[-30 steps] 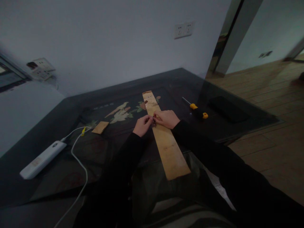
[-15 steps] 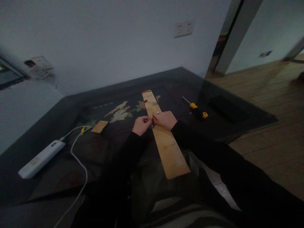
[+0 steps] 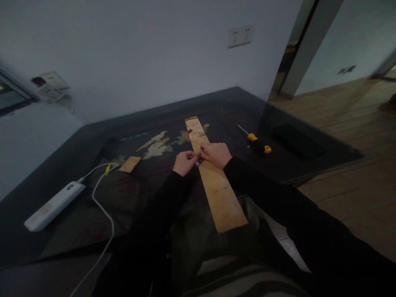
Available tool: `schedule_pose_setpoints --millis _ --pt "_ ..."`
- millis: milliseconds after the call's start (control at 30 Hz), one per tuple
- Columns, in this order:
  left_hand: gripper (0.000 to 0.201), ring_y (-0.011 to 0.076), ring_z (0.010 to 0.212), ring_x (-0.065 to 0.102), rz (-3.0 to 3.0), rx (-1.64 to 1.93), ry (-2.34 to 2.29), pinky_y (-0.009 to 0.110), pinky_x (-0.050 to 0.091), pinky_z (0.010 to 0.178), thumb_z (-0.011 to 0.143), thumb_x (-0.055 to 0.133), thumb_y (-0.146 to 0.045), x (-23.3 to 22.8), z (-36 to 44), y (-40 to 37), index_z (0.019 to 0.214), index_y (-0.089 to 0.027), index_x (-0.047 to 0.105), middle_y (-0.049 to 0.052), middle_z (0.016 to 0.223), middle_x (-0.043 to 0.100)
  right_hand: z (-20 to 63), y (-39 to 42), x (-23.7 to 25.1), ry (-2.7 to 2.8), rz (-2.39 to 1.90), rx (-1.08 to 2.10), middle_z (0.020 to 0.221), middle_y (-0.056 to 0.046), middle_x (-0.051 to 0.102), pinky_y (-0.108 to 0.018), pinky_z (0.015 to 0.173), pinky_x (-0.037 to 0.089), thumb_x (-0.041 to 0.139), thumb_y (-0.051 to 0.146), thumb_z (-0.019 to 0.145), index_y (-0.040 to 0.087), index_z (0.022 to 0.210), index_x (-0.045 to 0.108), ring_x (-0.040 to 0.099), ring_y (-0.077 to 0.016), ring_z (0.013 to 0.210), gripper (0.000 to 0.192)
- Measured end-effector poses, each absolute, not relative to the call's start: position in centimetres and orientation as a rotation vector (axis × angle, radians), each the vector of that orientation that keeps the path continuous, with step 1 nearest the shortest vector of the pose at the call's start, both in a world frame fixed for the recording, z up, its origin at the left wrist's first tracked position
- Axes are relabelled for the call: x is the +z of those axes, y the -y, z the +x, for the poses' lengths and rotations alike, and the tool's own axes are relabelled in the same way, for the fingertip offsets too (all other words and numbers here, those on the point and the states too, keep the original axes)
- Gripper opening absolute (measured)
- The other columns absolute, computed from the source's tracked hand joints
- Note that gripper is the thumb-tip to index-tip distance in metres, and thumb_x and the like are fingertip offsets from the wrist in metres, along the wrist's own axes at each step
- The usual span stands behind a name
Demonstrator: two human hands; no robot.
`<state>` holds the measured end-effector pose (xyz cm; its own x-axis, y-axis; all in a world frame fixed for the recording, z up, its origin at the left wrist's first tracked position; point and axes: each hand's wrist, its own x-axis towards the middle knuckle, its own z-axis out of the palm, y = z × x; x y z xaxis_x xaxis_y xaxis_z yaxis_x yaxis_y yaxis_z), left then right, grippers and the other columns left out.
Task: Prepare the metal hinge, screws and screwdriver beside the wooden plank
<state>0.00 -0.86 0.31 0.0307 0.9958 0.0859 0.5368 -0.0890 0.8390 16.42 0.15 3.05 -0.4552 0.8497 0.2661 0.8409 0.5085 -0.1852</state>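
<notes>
Both hands, left hand (image 3: 185, 162) and right hand (image 3: 216, 154), pinch a tiny glinting metal piece (image 3: 198, 160) together at the left edge of the long pale wooden plank (image 3: 216, 189) lying on the dark table (image 3: 154, 119).

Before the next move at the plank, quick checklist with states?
1. Both hands meet at the plank's left edge: ok. Left hand, right hand, long wooden plank.
2. Small metal piece pinched between the fingertips: ok; which hand has the grip, cannot tell.
3. Plank lies flat on the dark table: not ok, its near end overhangs the table edge.
4. Screwdriver within reach, right of the plank: ok.
5. White cable away from the hands: ok.
</notes>
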Motion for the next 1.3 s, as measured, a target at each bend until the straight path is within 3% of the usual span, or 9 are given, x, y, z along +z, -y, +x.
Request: schedule_pose_setpoints --millis 167,267,367,500,800,967,1300 --pt "0.025 0.0127 0.055 0.052 1.680 0.962 -1.566 0.022 0.034 0.053 0.070 0.063 -0.039 0.1 0.0 0.7 0.064 -0.015 0.063 0.001 0.055 0.059 16.8 -1.8 2.0 2.102 -1.309 0.423 0.078 -0.005 0.066 -0.026 0.059 0.028 0.042 0.033 0.089 0.019 0.081 0.061 0.058 -0.0165 0.072 0.025" --pt "0.026 0.0114 0.051 0.049 1.640 0.980 -1.531 0.022 0.033 0.052 0.071 0.063 -0.040 0.0 -0.1 0.5 0.064 -0.015 0.063 0.000 0.053 0.058 16.8 -3.0 1.5 1.799 -1.124 0.853 0.059 0.000 0.051 -0.023 0.054 0.029 0.044 0.026 0.085 0.016 0.068 0.054 0.047 -0.0104 0.057 0.022" --pt "0.023 0.0090 0.047 0.045 1.586 1.001 -1.472 0.021 0.031 0.049 0.072 0.060 -0.036 0.0 -0.1 0.3 0.065 -0.014 0.061 -0.001 0.053 0.057 16.9 -3.6 1.4 1.434 -1.042 1.331 0.046 0.008 0.031 -0.021 0.043 0.018 0.043 0.024 0.084 0.017 0.069 0.050 0.026 -0.0055 0.040 0.018" --pt "0.020 0.0079 0.046 0.044 1.530 1.043 -1.408 0.021 0.031 0.049 0.072 0.059 -0.033 0.2 0.0 0.3 0.066 -0.013 0.061 -0.002 0.053 0.056 17.3 -3.6 1.5 1.186 -0.929 1.661 0.044 0.008 0.037 -0.020 0.039 0.008 0.042 0.019 0.083 0.017 0.076 0.048 0.018 -0.0025 0.033 0.009" --pt "0.020 0.0073 0.045 0.043 1.501 1.050 -1.396 0.020 0.031 0.048 0.072 0.060 -0.031 0.8 0.1 0.5 0.064 -0.013 0.061 -0.003 0.050 0.053 17.4 -3.6 1.6 1.072 -0.892 1.790 0.052 0.004 0.048 -0.018 0.038 0.010 0.045 0.010 0.083 0.011 0.083 0.053 0.026 -0.0014 0.034 0.008" --pt "0.021 0.0080 0.046 0.044 1.495 1.069 -1.389 0.021 0.032 0.048 0.072 0.062 -0.034 0.7 -0.4 0.2 0.067 -0.013 0.062 -0.003 0.052 0.054 17.4 -3.7 1.9 1.036 -0.960 1.832 0.061 0.000 0.053 -0.017 0.040 0.019 0.041 -0.006 0.074 0.009 0.093 0.053 0.039 -0.0046 0.043 0.027" --pt "0.036 0.0095 0.050 0.046 1.501 1.119 -1.467 0.021 0.035 0.050 0.067 0.066 -0.050 0.7 -4.9 0.7 0.073 -0.014 0.064 -0.001 0.057 0.059 17.4 -3.7 2.0 1.074 -0.981 1.876 0.064 -0.001 0.050 -0.018 0.040 0.017 0.041 -0.005 0.076 0.010 0.093 0.052 0.036 -0.0044 0.044 0.026"
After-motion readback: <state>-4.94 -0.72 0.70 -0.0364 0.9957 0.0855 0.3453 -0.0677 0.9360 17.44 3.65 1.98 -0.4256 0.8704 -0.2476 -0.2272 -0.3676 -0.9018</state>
